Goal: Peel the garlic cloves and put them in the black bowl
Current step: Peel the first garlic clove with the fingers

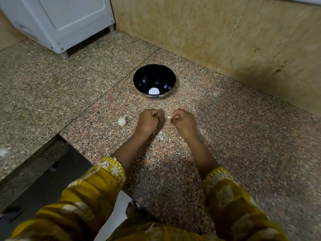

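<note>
The black bowl (154,80) stands on the speckled granite counter (225,136), beyond both hands; a bright white spot shows at its bottom, and I cannot tell whether it is a reflection. My right hand (182,121) pinches a pale garlic clove (169,117) at its fingertips. Close beside it, my left hand (149,120) is curled into a fist; what it holds is hidden. A garlic bulb (122,121) lies on the counter just left of my left hand. Bits of papery peel (159,133) lie under and between my wrists.
A white appliance (60,23) stands at the back left of the counter. A beige tiled wall (225,35) rises behind and to the right of the bowl. The counter's edge drops off at the lower left.
</note>
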